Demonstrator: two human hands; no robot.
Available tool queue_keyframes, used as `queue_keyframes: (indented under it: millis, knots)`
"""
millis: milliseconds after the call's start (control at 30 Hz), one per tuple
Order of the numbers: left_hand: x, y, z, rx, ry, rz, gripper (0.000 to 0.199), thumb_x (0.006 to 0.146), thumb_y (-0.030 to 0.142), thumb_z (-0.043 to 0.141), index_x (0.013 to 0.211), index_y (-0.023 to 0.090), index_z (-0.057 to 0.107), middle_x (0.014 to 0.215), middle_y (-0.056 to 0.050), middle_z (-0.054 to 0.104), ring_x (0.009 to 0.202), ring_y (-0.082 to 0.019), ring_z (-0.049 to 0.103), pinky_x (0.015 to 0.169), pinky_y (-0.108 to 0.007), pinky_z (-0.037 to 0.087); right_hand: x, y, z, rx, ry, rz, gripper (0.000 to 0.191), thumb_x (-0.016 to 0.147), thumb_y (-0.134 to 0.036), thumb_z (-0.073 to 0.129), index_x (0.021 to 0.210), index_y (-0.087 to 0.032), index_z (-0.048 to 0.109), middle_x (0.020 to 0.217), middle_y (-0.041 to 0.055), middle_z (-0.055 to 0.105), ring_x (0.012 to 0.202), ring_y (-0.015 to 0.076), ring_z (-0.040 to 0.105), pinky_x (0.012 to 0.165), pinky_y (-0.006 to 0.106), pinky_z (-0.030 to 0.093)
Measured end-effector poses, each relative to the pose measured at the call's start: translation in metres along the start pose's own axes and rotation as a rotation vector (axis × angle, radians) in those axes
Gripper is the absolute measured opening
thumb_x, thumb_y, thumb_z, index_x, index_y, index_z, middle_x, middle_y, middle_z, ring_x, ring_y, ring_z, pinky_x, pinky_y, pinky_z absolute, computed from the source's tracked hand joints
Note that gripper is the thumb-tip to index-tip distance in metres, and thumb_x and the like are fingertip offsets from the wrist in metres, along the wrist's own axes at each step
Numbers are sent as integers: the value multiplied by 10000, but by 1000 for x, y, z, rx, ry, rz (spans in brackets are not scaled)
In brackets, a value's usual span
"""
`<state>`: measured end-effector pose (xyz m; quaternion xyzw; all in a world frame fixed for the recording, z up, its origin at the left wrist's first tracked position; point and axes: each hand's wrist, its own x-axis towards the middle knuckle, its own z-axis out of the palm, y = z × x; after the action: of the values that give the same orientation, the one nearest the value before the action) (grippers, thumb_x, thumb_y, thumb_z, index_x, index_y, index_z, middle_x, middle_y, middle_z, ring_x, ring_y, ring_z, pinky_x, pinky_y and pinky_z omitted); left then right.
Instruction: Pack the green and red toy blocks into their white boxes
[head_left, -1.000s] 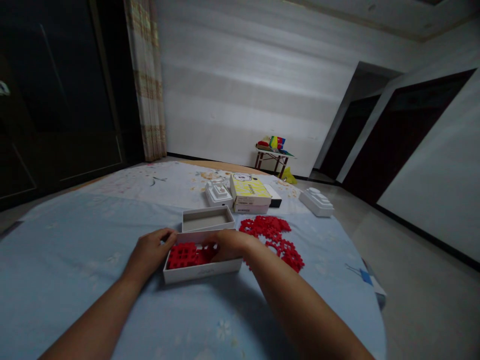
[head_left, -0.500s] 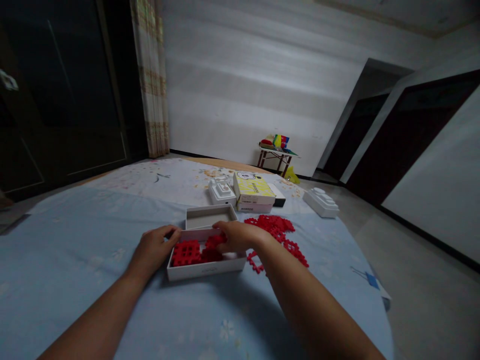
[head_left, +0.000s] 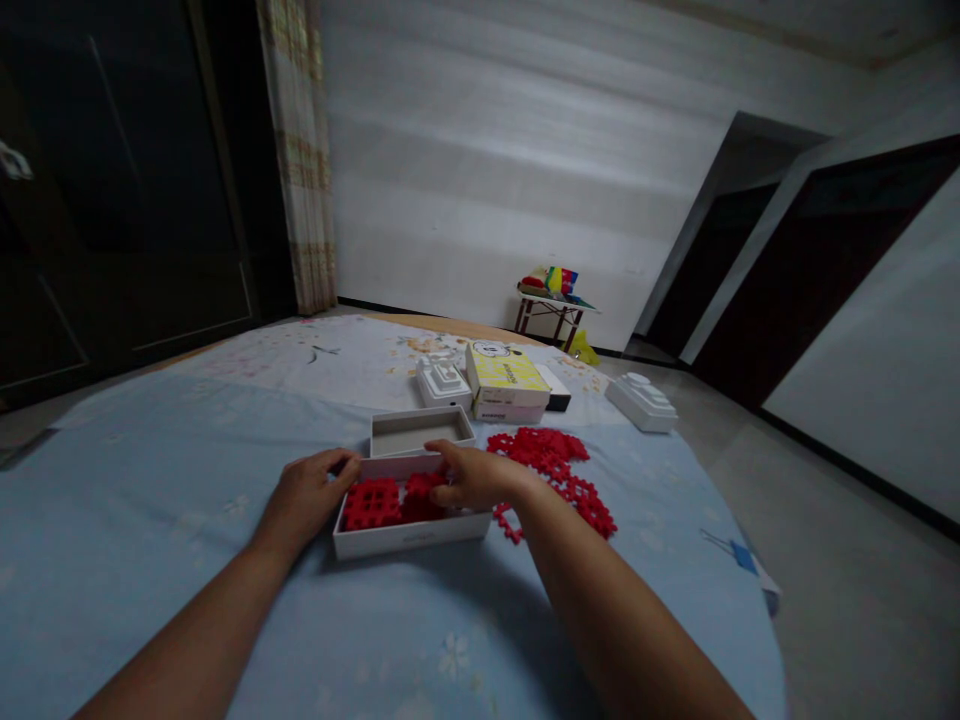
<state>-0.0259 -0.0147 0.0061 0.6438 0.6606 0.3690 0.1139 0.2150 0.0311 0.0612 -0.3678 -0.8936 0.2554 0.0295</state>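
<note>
Far left: dark wardrobe (head_left: pixel 127 170), then curtain (head_left: pixel 297 150) beside it. Bed (head_left: pixel 150 520) with blue sheet fills the lower frame.

Left hand (head_left: pixel 309 490) sits at the left end of the white box (head_left: pixel 411 540), fingers curled against the rim. Can't tell if it's gripping.

Box is open, on the bed, directly in front of the person. Red pieces (head_left: pixel 373 503), waffle-like lattice, lie inside: one flat square at left, a lumpier cluster just right of it. Right part of the cluster is partly under the right hand.

Right hand (head_left: pixel 476 477) is over the box's right half, fingers loosely spread, tips reaching the cluster. Palm down, not a tight fist. Can't tell if it holds a piece.

Grey-lined tray (head_left: pixel 422 433) sits just behind the box, nearly touching it, nothing visible inside.

Red pile (head_left: pixel 551 462), same lattice stuff, lies loose on the sheet right of the box, just beside the right forearm.

Behind: white moulded insert (head_left: pixel 444 384), then yellow box (head_left: pixel 507 372) on a pink box (head_left: pixel 499 412), black box (head_left: pixel 556 402) tucked at its right. Second white insert (head_left: pixel 643 403) sits further right at the bed's edge.

Back wall: small table (head_left: pixel 550 315) with colourful items (head_left: pixel 551 283), yellow bag (head_left: pixel 583 352) by its leg.
</note>
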Motion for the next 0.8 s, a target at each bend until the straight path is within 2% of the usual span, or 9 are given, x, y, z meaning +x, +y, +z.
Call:
queue_keyframes:
  millis: [100,300,433,567,667,800]
  knots:
    - [0,0,-1,8,-4,1,407,773,482,412,856,205,699,840,-31,731,810,-201,648,728,-243,459,1,2,4,4,25,-3,787,740,-337,610,1419,-164,253,1094,121,658,869,212,638,713,301,494]
    - [1,-5,1,18,-9,20,408,788,483,415,883,206,699,854,-26,729,809,-194,648,732,-239,454,-2,-3,-2,-66,57,-21,848,678,-318,658,1422,-210,265,1173,117,623,910,230,632,756,319,493]
    - [1,-5,1,14,-4,20,415,791,491,416,879,199,698,845,-27,727,804,-195,648,728,-240,451,-3,-10,-6,-113,-22,-69,786,640,-253,680,1369,-216,389,1206,99,610,984,235,613,812,300,480]
    - [1,-3,1,-1,-6,25,419,787,507,424,870,201,698,834,-27,725,797,-195,645,726,-242,451,-1,-8,-4,-53,-89,-92,819,622,-236,700,1375,-260,377,1233,60,600,950,210,632,781,274,493]
    - [1,-2,1,9,-10,20,410,788,498,421,864,205,698,834,-27,726,797,-194,645,729,-246,453,-1,-3,-3,-18,-51,-70,751,669,-250,659,1370,-247,390,1242,61,595,965,206,634,785,267,497]
    - [1,-2,0,8,-12,20,407,794,488,405,859,206,691,851,-30,725,802,-190,646,723,-238,455,-1,-3,-1,-82,18,-6,635,702,-180,584,1324,-204,457,1206,90,616,1049,240,602,847,308,482]
